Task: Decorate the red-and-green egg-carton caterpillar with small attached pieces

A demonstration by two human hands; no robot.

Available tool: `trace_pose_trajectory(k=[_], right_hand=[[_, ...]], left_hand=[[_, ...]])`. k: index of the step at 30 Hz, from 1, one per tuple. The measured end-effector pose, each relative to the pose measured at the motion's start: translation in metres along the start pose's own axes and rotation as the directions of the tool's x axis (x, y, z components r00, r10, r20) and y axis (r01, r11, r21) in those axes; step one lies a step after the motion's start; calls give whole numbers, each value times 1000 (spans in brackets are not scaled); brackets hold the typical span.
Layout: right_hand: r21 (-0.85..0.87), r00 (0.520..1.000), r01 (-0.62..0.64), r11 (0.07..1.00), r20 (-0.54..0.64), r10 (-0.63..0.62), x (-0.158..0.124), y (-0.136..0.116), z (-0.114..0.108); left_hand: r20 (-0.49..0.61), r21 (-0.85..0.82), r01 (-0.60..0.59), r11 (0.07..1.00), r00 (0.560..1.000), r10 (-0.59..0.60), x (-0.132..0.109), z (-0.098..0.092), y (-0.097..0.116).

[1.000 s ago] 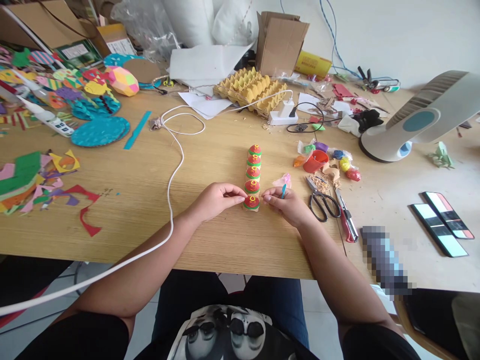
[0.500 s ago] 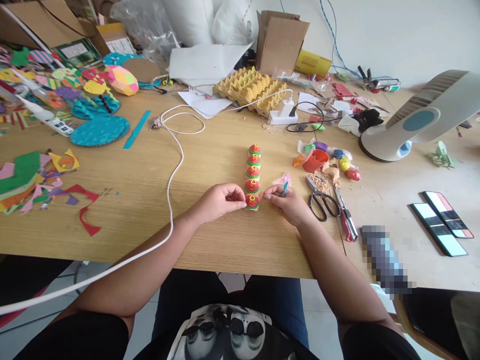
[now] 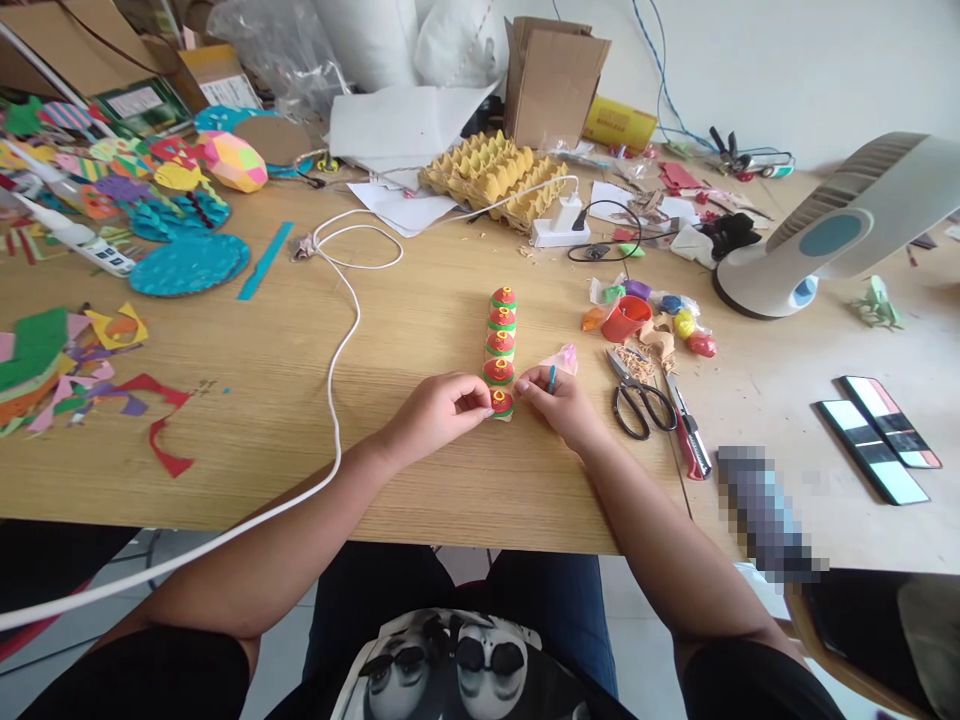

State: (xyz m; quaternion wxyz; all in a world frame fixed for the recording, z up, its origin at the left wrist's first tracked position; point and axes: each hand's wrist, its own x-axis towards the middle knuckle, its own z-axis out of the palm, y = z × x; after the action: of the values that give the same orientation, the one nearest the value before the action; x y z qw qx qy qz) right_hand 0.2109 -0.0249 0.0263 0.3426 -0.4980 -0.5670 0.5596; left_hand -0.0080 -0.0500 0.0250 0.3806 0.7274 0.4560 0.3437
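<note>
— Strip (image 3: 500, 345) of five red-green-yellow domes: where, rel. to scissors (image 3: 643, 405)?

— Lies flat on table (image 3: 420, 300), left of scissors, near but apart. Reaches from level w/ scissor handles at near end to past blade tips at far end.

— Hands?

— Right hand (image 3: 559, 400) between scissors and strip, w/ thumb + forefinger tips closed against right side of nearest dome (image 3: 501, 402) and small blue stick (image 3: 552, 378) tucked upright among curled fingers. Left hand (image 3: 439, 408) beyond strip, on side away from scissors, w/ fingers curled in, thumb + forefinger pinching same dome's left side.

— Handling?

— Prob. very light. Looks like cut egg-carton pulp w/ soft coloured caps. Seems stiff enough to lift as one piece, yet likely to flex or crease between domes. Not slippery. Prob. dents at caps under hard squeeze, so best taken low, by bare brownish base edge, both sides at once, or mid-length w/ support under both ends.

— Axis, heading?

— Long axis near-to-far, roughly same run as scissors, w/ far end leaning a touch toward scissors' side. Sits domes-up; can't tell underside. Shows no clear head or tail, so can't say which end leads.

— Else close by?

— Pink scrap (image 3: 562, 358) between strip and scissor blades, just past right hand.
</note>
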Motion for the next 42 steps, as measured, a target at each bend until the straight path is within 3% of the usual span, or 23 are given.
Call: trace_pose_trajectory(k=[29, 35, 42], right_hand=[[17, 998, 60, 998, -7, -60, 1, 2, 5], [18, 997, 74, 997, -17, -74, 1, 3, 4], [-2, 997, 70, 998, -36, -70, 0, 2, 4]], left_hand=[[-16, -22, 56, 998, 998, -56, 1, 3, -1], [78, -148, 139, 979, 989, -129, 4, -8, -3], [56, -176, 202, 964, 979, -195, 9, -12, -8]])
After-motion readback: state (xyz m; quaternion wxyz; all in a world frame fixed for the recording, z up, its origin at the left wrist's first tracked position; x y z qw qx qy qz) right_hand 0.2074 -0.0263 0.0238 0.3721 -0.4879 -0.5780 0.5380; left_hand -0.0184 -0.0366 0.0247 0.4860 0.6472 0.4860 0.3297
